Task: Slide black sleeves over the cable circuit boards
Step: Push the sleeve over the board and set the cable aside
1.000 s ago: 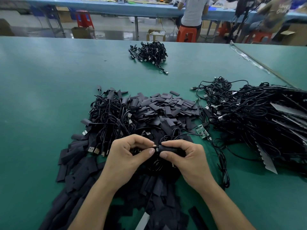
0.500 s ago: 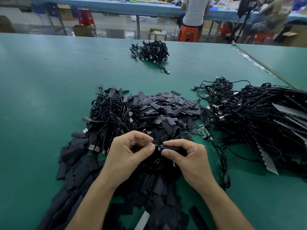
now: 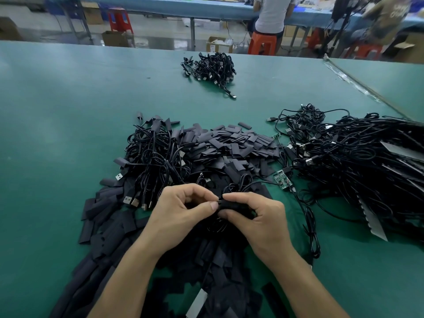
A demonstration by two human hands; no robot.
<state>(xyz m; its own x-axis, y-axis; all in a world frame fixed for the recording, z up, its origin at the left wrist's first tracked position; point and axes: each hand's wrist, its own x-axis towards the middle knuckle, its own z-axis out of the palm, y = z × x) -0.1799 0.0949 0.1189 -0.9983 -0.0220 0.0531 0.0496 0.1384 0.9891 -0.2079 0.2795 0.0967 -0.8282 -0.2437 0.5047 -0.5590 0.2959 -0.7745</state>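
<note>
Black sleeve (image 3: 231, 206) sits at the centre of the frame, pinched between thumb and forefinger of the right hand (image 3: 259, 219), so its open mouth faces the left hand (image 3: 181, 212). The left grip is pressed together on something small at that mouth, probably the cable's end or its board, though the fingers hide it. Holding one part in each hand lets them be pushed towards each other. The hands work just above the heap of loose sleeves (image 3: 229, 143) on the green table (image 3: 68, 111), which keeps the next one near. A bare circuit board (image 3: 281, 178) lies just right of the hands, apparently waiting its turn. The big cable tangle (image 3: 358, 161) at the right looks like supply, and the small pile (image 3: 211, 67) at top centre, well apart, may be finished work
</note>
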